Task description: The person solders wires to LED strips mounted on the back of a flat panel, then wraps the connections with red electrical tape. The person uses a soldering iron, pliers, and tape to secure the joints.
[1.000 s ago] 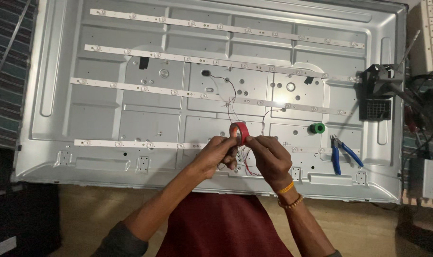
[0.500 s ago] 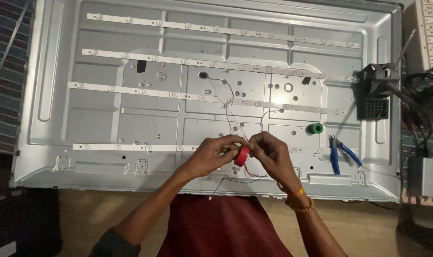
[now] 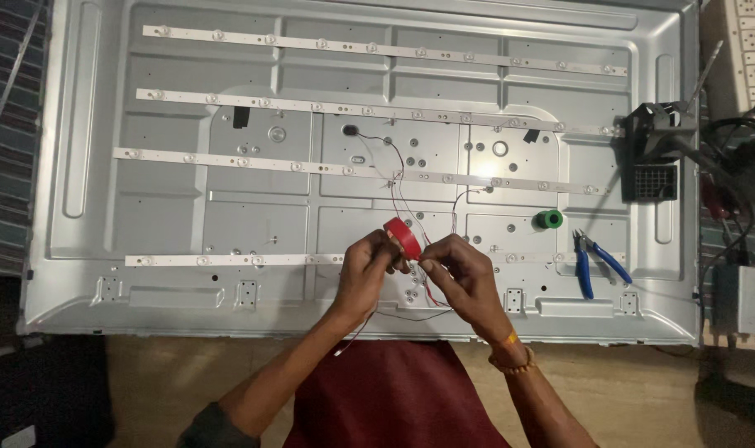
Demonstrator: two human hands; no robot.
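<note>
at six o'clock on the grey metal panel [image 3: 228, 207], my left hand [image 3: 365, 274] pinches the light red tape roll [image 3: 403, 237]; right hand [image 3: 460, 278] pinches thin, floppy wires [image 3: 431, 292], best held near their ends.

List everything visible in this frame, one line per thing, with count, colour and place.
metal back panel: one, grey, fills the middle of the view
light strips: four, white, lying across the panel
tape roll: one, red, held between both hands
thin wires: several, red and black, from panel centre down to the hands
green roll: one, on the panel's right part
pliers: one, blue handles, lower right of panel
power strip: one, white, top right
left hand: on the tape roll
right hand: orange wristband, fingers at the tape roll
</note>
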